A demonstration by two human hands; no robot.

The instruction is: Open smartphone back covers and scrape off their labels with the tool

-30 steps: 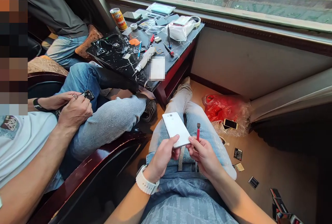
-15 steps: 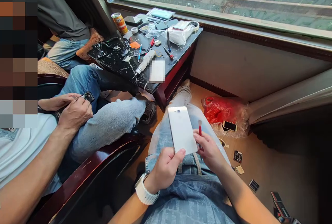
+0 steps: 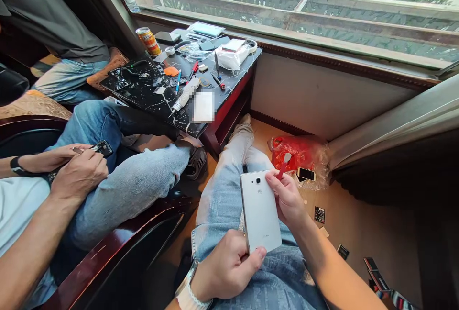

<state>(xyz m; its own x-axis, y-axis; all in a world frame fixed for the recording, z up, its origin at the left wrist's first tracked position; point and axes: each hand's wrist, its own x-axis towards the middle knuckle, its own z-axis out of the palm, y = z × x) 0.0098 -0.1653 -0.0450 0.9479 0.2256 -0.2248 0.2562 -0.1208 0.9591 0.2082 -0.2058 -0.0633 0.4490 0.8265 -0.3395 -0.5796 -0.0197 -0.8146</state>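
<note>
A white smartphone [image 3: 261, 214] is held back side up over my lap, its camera at the top and a logo below it. My left hand [image 3: 233, 264] grips the lower left corner, thumb on the back. At the upper right edge, the thumb of my right hand [image 3: 287, 195] touches the phone. Those same right fingers close around a red pry tool [image 3: 282, 170] with a flat, rounded pale tip, which points up and away from the phone. The phone hides the fingers beneath it.
A black marbled table [image 3: 143, 102] bears a drink can [image 3: 148, 42], a white pen-shaped tool [image 3: 185, 94], screwdrivers and phone parts. To my left a co-worker's hands [image 3: 79, 166] hold an opened phone. On the floor lie a red plastic bag [image 3: 294, 149], another phone [image 3: 306, 174] and batteries [image 3: 320, 214].
The phone has come lower and nearer to me. My right hand has moved from its lower right side up to the upper right edge, the pry tool still in it. The view has shifted.
</note>
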